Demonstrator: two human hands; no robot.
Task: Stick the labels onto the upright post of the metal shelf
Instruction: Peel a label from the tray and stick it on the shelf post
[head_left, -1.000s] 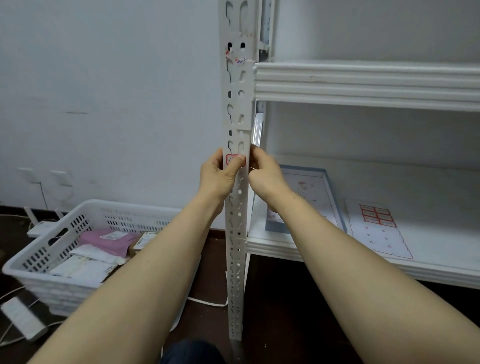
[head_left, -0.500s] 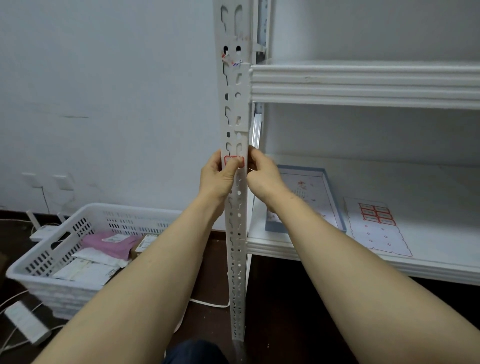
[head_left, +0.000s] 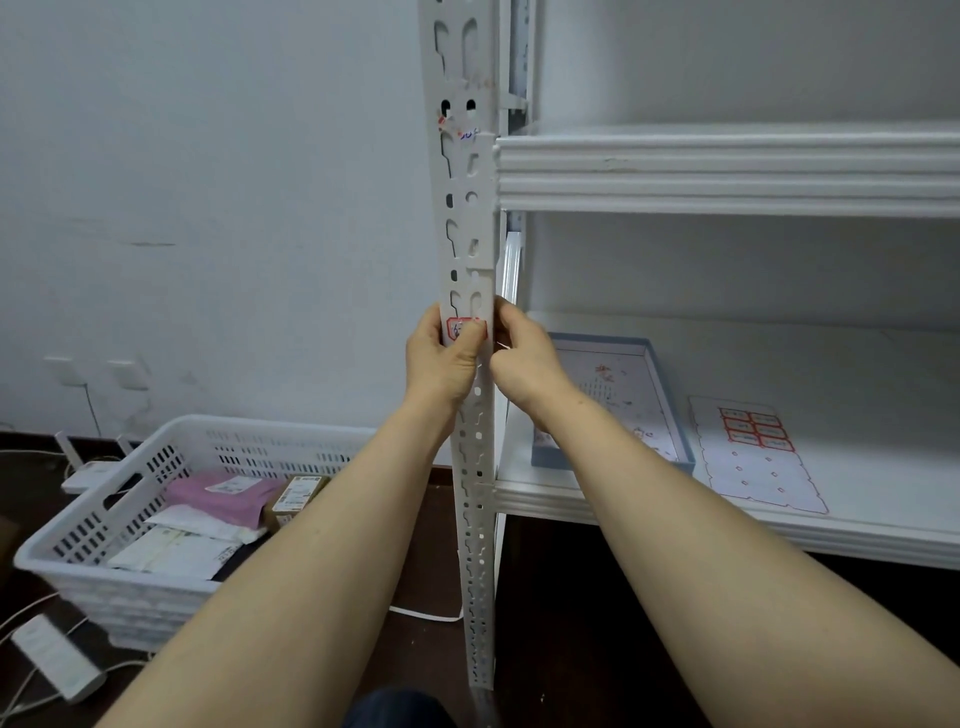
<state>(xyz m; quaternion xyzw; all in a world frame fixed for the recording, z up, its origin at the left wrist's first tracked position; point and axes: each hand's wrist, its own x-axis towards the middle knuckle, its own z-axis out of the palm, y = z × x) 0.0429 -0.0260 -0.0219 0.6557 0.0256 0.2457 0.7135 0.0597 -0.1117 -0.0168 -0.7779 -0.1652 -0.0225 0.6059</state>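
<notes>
A red-bordered label (head_left: 461, 328) is held flat against the front of the perforated white upright post (head_left: 470, 234), just below a keyhole slot. It is pressed by the thumb of the left hand (head_left: 445, 358), whose fingers are wrapped around the post's left edge. The post's right edge is pinched by the right hand (head_left: 522, 358), fingers closed. A label sheet (head_left: 753, 457) is seen lying on the lower shelf (head_left: 675, 525), beside a shallow blue-edged box (head_left: 670, 415).

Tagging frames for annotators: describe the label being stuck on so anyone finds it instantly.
Find the white perforated upright post at the shelf's front left corner. Partway up, between the two shelf boards, both hands meet on it. The label is the small red-bordered sticker under the left thumb, unlike the faint scrap higher up.
</notes>
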